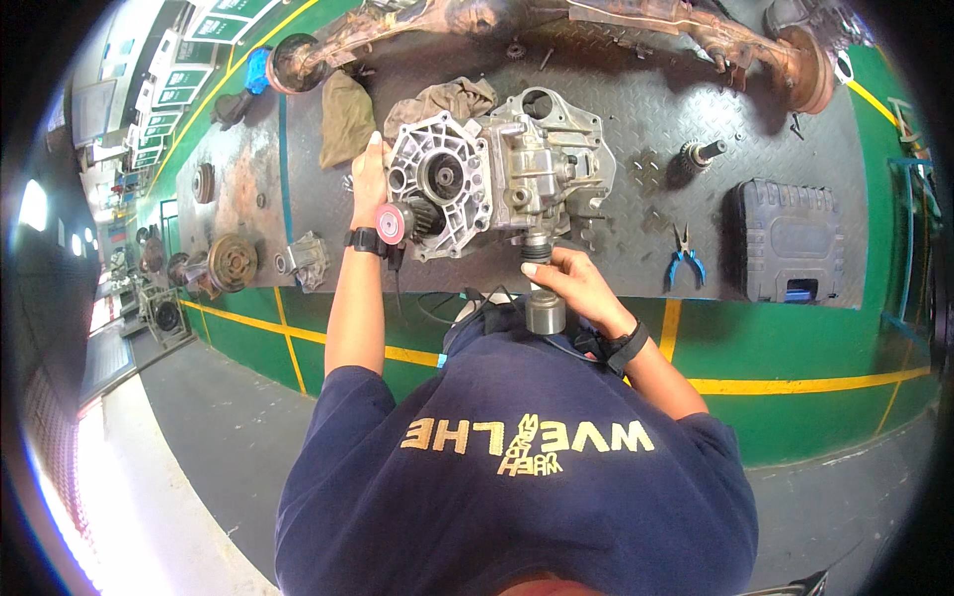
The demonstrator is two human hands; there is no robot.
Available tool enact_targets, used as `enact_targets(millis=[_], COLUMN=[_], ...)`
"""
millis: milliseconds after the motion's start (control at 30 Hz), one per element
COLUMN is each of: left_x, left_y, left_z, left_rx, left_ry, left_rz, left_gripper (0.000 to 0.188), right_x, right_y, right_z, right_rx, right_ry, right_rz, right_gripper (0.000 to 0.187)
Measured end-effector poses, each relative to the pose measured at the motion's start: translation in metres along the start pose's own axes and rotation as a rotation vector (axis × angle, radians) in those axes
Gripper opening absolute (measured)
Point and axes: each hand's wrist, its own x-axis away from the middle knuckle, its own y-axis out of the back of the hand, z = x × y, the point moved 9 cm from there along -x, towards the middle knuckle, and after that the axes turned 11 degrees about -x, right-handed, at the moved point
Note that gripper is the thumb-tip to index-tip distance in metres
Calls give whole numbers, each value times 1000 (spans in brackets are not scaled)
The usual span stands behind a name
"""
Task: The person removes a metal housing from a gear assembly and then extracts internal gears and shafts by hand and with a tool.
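Observation:
A silver-grey gearbox casing (pixel 507 179) stands at the near side of the metal-topped bench, its round, ribbed bell opening at the left. My left hand (pixel 370 184) holds the casing by its left rim; some fingers are hidden behind the edge. Below the casing, my right hand (pixel 578 286) has its fingers closed round a short drive shaft, between a black ribbed collar (pixel 536 248) and a steel cylindrical end (pixel 546 313). The collar meets the underside of the casing. A red-faced round disc (pixel 395 223) sits by my left wrist, in front of a toothed gear (pixel 427 217).
A rusty axle (pixel 517 18) spans the far edge. Cloths (pixel 346 119) lie behind the casing. To the right are a gear shaft (pixel 701 154), blue-handled pliers (pixel 686 266) and a black tool case (pixel 792 241). A small metal housing (pixel 306 260) and round parts (pixel 232 262) sit left.

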Motion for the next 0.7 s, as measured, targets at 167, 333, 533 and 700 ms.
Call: enact_targets(millis=[167, 333, 533, 700], left_x=[-4, 1, -9, -23], left_y=[-1, -4, -13, -20], left_z=[-3, 0, 6, 21], left_rx=[-34, -46, -23, 83], left_ry=[-47, 15, 48, 78], left_rz=[1, -34, -32, -62], left_gripper=[54, 53, 51, 51], right_x=[-1, 27, 14, 14], right_y=[7, 26, 18, 22], right_z=[10, 89, 126, 122], right_rx=[59, 689, 631, 477], right_ry=[35, 323, 446, 557], right_rz=[-37, -306, -229, -236], right_gripper=[39, 45, 34, 24])
